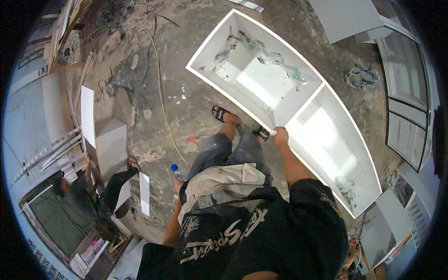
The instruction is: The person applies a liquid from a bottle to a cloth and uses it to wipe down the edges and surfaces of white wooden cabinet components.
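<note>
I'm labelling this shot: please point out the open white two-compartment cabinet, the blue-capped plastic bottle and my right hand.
White two-compartment cabinet [304, 106]: head view, on its divider's edge.
Blue-capped plastic bottle [178, 174]: head view, on its clear body.
Right hand [280, 137]: head view, on its back.

We log one carrier: a grey-brown, stained concrete floor [140, 79]. Directly on it, clockwise about its mid-view: a white, narrow two-compartment cabinet box [326, 135], open side up, from 12 to 4 o'clock; a crumpled clump of clear plastic wrap [363, 77] at 2; a flat white rectangular panel [144, 193] at 8; a small red stick-like piece [192, 139] at 9, too small for us to identify; a thin yellowish hose or cable [159, 84], curving from 8 to 10; scattered white flecks [178, 98] near 10.
</note>
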The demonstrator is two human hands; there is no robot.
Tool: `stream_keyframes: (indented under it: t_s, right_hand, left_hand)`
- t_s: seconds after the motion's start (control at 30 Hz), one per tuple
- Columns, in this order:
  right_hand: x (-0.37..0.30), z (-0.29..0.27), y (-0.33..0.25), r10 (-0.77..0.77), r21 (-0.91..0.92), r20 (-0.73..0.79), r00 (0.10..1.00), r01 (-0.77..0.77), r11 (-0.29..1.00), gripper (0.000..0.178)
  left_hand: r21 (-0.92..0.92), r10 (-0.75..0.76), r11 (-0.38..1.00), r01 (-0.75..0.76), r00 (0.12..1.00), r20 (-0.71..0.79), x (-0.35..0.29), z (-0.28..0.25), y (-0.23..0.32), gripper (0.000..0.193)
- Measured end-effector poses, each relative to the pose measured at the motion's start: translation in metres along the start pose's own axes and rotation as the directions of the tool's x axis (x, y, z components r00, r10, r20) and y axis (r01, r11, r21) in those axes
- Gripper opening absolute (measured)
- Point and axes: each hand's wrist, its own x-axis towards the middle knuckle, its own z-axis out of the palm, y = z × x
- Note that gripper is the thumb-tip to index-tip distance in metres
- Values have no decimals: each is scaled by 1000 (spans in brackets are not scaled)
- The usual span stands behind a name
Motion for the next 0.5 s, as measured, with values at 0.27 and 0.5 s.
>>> stream_keyframes:
  t_s: [0.27, 0.5]
  right_hand:
    - [20, 9, -23, 230, -80, -39, 972, -233, 969, 27]
    - [113, 19, -179, 59, -35, -77, 995, -62, 997, 25]
  left_hand:
    - [26, -265, 964, 264, 963, 51, 103, -40, 40, 81]
    - [186, -226, 952, 245, 967, -117, 130, -61, 11, 61]
